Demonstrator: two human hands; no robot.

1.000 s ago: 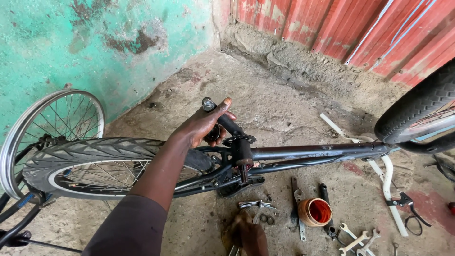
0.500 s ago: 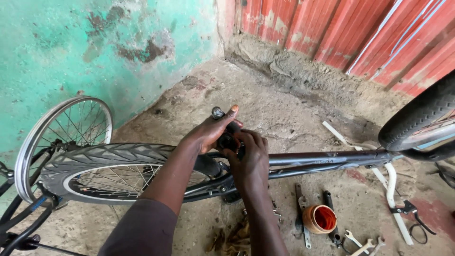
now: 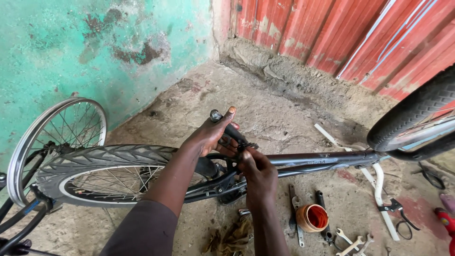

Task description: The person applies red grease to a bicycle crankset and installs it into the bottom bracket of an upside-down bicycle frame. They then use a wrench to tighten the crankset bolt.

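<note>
Left hand [image 3: 211,135] is wrapped over the black crank arm [image 3: 232,132] of the bicycle, fingers curled around it, one fingertip lifted near the arm's outer end. Right hand [image 3: 256,173] sits just below and beside it, fingers pinched in tight at the spot where the crank meets the frame; what exactly sits between those fingertips is too small to make out. The crank stands right in the middle of the view, angled up and away from the dark frame tube [image 3: 322,160] that runs off to the right.

The rear wheel [image 3: 109,159] with its treaded tyre lies to the left of the hands, and a bare spoked rim [image 3: 52,137] stands behind it, close to the green wall [image 3: 95,47]. Another tyre [image 3: 417,114] pokes in from the right edge. Down on the dirt floor [image 3: 265,104], near the right forearm, there's a small orange tub [image 3: 312,218], a few spanners [image 3: 350,239] beside it, and a white bent tube [image 3: 379,189] lying under the frame. Red corrugated sheeting [image 3: 332,33] closes off the back.
</note>
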